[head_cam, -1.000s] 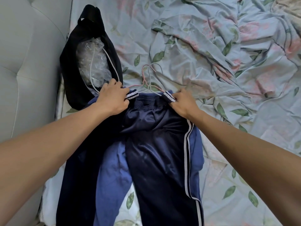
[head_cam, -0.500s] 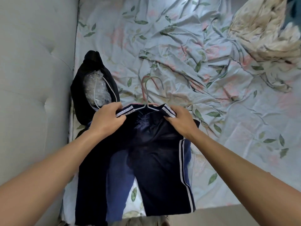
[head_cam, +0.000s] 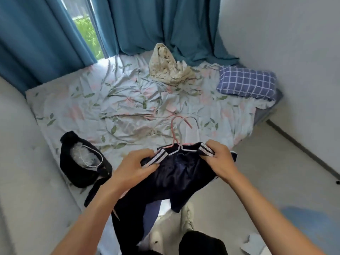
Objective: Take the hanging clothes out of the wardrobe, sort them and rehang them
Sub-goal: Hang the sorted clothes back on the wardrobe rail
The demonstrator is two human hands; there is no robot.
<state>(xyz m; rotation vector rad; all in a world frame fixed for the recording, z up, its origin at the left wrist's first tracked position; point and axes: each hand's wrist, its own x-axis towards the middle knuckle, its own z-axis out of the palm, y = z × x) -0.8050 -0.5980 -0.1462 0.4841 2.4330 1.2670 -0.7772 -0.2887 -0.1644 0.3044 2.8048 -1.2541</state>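
Trousers (head_cam: pixel 176 173), dark navy with white-striped waistband ends, hang off the bed's near edge between both hands, legs trailing toward the floor. Left hand (head_cam: pixel 135 170) curls its fingers round the left waistband end; right hand (head_cam: pixel 219 161) pinches the right end, thumb on top. Two hangers (head_cam: pixel 179 137), pink and grey, sit in the waistband, hooks lying back over the sheet (head_cam: pixel 117 111). Left of the trousers, near the bed's left edge by the padded headboard (head_cam: pixel 22 162), lies a black garment (head_cam: pixel 82 162) holding clear plastic. Rumpled sheet stretches bare beyond the hooks to a cream cloth (head_cam: pixel 167 67), a checked pillow (head_cam: pixel 246 81) at the far right corner, and curtains (head_cam: pixel 147 24). Floor (head_cam: pixel 266 172) runs along the bed's right edge to the wall.
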